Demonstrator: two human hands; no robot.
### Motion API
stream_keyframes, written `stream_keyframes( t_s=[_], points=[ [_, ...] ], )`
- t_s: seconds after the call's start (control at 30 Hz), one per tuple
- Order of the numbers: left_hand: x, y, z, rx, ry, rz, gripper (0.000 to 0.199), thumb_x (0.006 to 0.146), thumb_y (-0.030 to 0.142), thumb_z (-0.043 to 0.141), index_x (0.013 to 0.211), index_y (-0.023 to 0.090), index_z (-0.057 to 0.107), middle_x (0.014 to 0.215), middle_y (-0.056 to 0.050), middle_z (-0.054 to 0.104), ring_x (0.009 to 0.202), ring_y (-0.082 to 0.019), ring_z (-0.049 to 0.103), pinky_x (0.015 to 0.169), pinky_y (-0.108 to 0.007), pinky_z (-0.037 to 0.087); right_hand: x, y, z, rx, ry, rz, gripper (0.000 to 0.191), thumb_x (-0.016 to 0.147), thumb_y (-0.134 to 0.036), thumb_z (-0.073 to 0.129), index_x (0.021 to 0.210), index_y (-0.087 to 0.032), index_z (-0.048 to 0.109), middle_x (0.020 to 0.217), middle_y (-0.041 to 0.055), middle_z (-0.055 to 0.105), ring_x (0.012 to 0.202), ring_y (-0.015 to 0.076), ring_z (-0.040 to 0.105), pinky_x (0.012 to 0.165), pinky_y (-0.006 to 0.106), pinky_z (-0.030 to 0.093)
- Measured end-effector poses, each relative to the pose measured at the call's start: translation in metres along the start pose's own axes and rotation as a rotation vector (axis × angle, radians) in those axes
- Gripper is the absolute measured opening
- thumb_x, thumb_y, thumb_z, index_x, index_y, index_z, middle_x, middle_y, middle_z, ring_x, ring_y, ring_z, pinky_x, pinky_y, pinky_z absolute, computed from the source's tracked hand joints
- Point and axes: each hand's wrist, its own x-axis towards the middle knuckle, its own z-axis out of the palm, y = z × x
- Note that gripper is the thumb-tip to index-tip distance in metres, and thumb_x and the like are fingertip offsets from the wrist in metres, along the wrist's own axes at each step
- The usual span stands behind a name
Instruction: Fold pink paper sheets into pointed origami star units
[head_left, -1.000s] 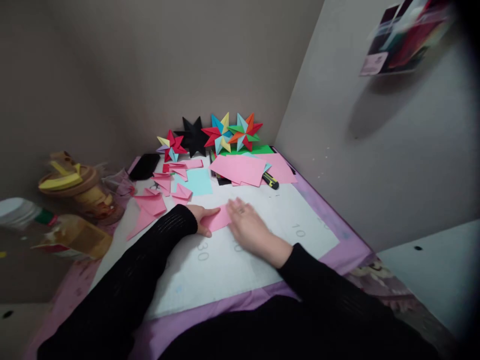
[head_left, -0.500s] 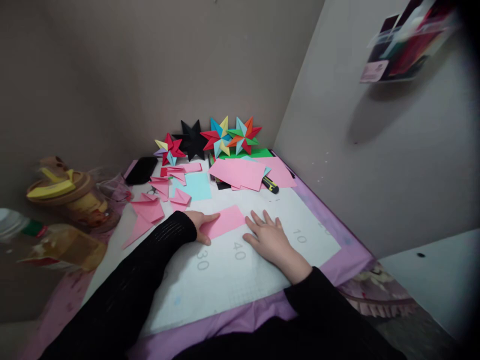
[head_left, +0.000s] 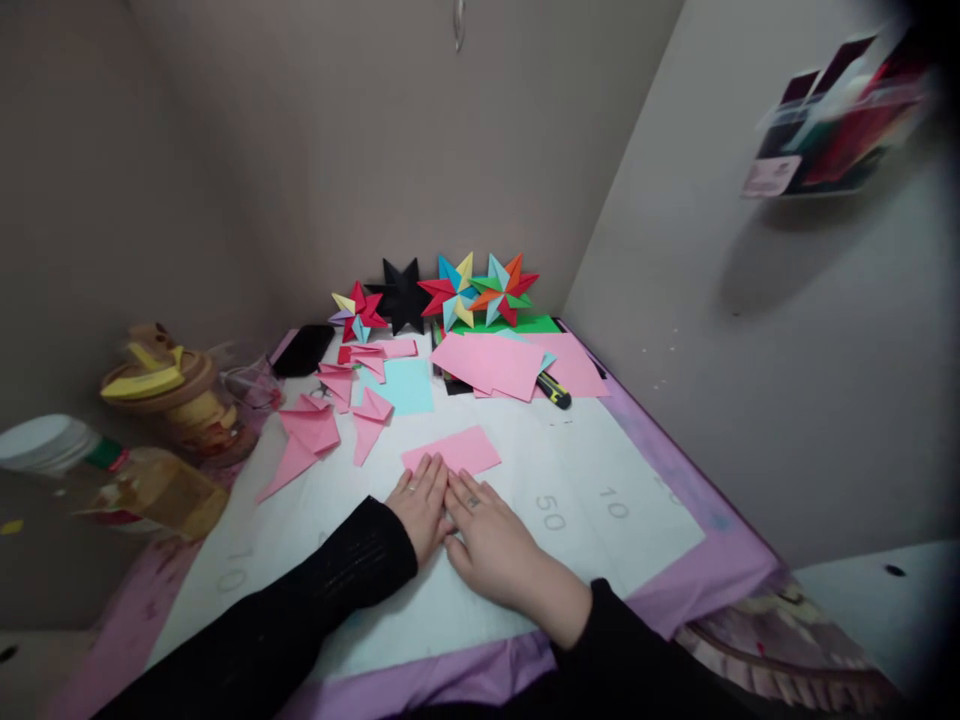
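At far left, a bottle [head_left: 169, 490] leans, its outline smeared; beside it on the far side, a cup-like container [head_left: 157, 390] with yellow parts on top is also too blurred to make out its contents. Farther in, a dark phone [head_left: 304, 350] lies near the far left corner of the white sheet [head_left: 375, 625], whose printed numerals are partly covered by the arms and, at the right, too faint to read. Folded pink pieces [head_left: 311, 430] lie to the right of the bottle, some overlapping. A light blue paper [head_left: 409, 388] is partly covered along its left side. At the far edge stand paper stars; the black star [head_left: 403, 295] is partly hidden by its neighbours. In the middle, the left hand [head_left: 418, 508] is flat, fingers extended, grasping nothing, its fingertips on the near edge of the pink rectangle [head_left: 469, 448]. That paper lies on the sheet, its near edge partly covered; its number of layers cannot be told. The right hand [head_left: 491, 545], likewise flat and unclenched, touches the left, fingertips at the same edge. Farther right, loose pink sheets [head_left: 491, 362] overlap a cutter [head_left: 555, 392], hiding one end. At upper right, a wall pouch [head_left: 840, 140] blurs into the dark image border.
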Motion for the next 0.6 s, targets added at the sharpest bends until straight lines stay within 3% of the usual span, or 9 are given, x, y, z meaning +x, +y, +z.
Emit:
stream_keyframes(
  t_s=[0.2, 0.3, 0.4, 0.5, 0.6],
  points=[
    [-0.021, -0.006, -0.009, 0.063, -0.046, 0.093, 0.075, 0.083, 0.042, 0.050, 0.144, 0.005, 0.025, 0.152, -0.018, 0.014, 0.142, -0.029, 0.012, 0.112, -0.047, 0.020, -0.003, 0.019, -0.010, -0.041, -0.046, 0.107, 0.076, 0.086, -0.059, 0.044, 0.146, -0.015, 0.027, 0.152, 0.0106, 0.025, 0.141, 0.0312, 0.016, 0.111, 0.052, 0.019],
    [-0.029, -0.007, -0.016, 0.080, -0.085, 0.115, 0.085, 0.080, 0.056, 0.052, 0.143, 0.005, 0.028, 0.151, -0.019, 0.017, 0.141, -0.031, 0.016, 0.110, -0.048, 0.026, -0.003, 0.035, -0.016, -0.100, -0.063, 0.208, 0.070, 0.088, -0.054, 0.044, 0.146, -0.019, 0.027, 0.152, 0.0076, 0.025, 0.141, 0.0336, 0.014, 0.109, 0.059, 0.017],
    [-0.033, -0.007, -0.019, 0.099, -0.135, 0.027, 0.086, 0.074, 0.058, 0.059, 0.139, 0.005, 0.038, 0.148, -0.023, 0.026, 0.136, -0.036, 0.028, 0.102, -0.052, 0.036, -0.002, 0.049, -0.024, -0.184, -0.047, 0.260, 0.065, 0.089, -0.049, 0.044, 0.144, -0.017, 0.031, 0.151, 0.0091, 0.028, 0.139, 0.0375, 0.017, 0.106, 0.062, 0.019],
    [-0.029, -0.011, -0.021, 0.102, -0.092, -0.030, 0.055, 0.083, 0.043, 0.056, 0.123, 0.007, 0.056, 0.136, -0.024, 0.048, 0.125, -0.037, 0.046, 0.098, -0.052, 0.040, 0.004, 0.058, -0.032, -0.329, -0.017, 0.193, 0.050, 0.091, -0.034, 0.045, 0.136, -0.012, 0.043, 0.143, 0.0148, 0.042, 0.133, 0.0406, 0.030, 0.102, 0.062, 0.027],
    [-0.020, -0.019, -0.019, 0.083, 0.069, 0.018, 0.030, 0.090, 0.025, 0.045, 0.104, 0.009, 0.065, 0.121, -0.020, 0.062, 0.121, -0.032, 0.051, 0.101, -0.047, 0.040, 0.016, 0.063, -0.037, -0.462, -0.007, -0.020, 0.035, 0.091, -0.012, 0.041, 0.123, -0.007, 0.055, 0.133, 0.0188, 0.052, 0.130, 0.0345, 0.038, 0.105, 0.055, 0.028]
  ],
)
